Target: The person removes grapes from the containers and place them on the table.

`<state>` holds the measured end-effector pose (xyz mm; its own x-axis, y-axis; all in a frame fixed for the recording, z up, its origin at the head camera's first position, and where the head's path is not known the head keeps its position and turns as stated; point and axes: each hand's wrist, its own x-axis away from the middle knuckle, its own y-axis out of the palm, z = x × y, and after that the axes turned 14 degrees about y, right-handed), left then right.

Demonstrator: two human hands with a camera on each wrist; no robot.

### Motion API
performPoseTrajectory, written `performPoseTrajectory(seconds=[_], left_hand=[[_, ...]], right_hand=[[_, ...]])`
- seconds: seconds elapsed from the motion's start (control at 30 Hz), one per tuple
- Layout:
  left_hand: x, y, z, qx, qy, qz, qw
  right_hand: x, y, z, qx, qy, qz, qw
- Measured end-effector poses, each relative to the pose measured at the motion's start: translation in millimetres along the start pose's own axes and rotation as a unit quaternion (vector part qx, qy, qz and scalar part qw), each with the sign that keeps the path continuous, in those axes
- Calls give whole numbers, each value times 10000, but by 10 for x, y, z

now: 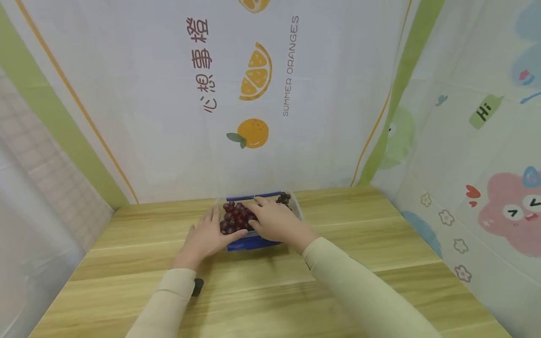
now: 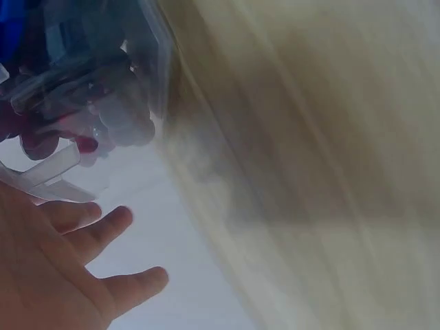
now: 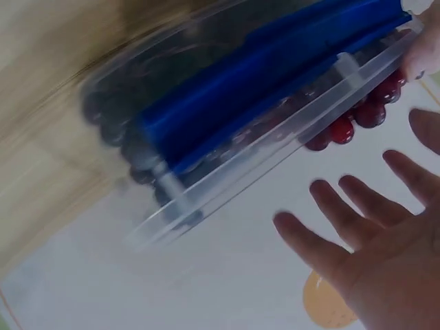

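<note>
A clear plastic box (image 3: 227, 182) with blue side clips (image 1: 253, 242) stands on the table, filled with dark red grapes (image 1: 237, 218). My left hand (image 1: 207, 238) rests against the box's left end, its thumb lying over the front rim beside the grapes. In the left wrist view the fingers (image 2: 103, 234) of that hand stretch out spread past the box's corner. Over the middle of the box is my right hand (image 1: 272, 218), palm down with fingers spread above the fruit. The right wrist view shows its fingers (image 3: 337, 213) extended with nothing between them. Darker grapes (image 1: 284, 198) sit at the right end.
The wooden table (image 1: 253, 300) meets a white cloth backdrop (image 1: 160, 141) printed with oranges, close behind the box. A second printed cloth (image 1: 456, 197) hangs along the right side. A small black object (image 1: 197, 287) shows beside the left sleeve.
</note>
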<state>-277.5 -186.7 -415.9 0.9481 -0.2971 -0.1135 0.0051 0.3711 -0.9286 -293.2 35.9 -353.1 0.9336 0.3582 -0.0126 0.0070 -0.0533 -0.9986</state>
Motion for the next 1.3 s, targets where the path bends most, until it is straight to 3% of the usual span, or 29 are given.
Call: performPoseTrajectory(seconds=[0.3,0.43,0.53,0.67,0.9,1.3], left_hand=[[-4,-1,11,-20,-95,-154,9998],[-1,-1,-6,63,-131,-193,9997],[-2,-12,-15,81,-148,-187,9997],[-1,-20,-3,101,-159,-159,9997],[38,4,43,248,-141,-244,9993],[16,-22,52,335,-161,-302,9989]], right_hand=[[-70,81,-242,-199,91,-538,9983],[-86,167,-253,-995,464,-573,9923],[-93,246,-201,-1804,738,-564,9792],[-49,317,-150,-2354,873,-394,9672],[61,422,-172,-2356,742,-9,9690],[71,417,-198,-2854,1260,350,9494]])
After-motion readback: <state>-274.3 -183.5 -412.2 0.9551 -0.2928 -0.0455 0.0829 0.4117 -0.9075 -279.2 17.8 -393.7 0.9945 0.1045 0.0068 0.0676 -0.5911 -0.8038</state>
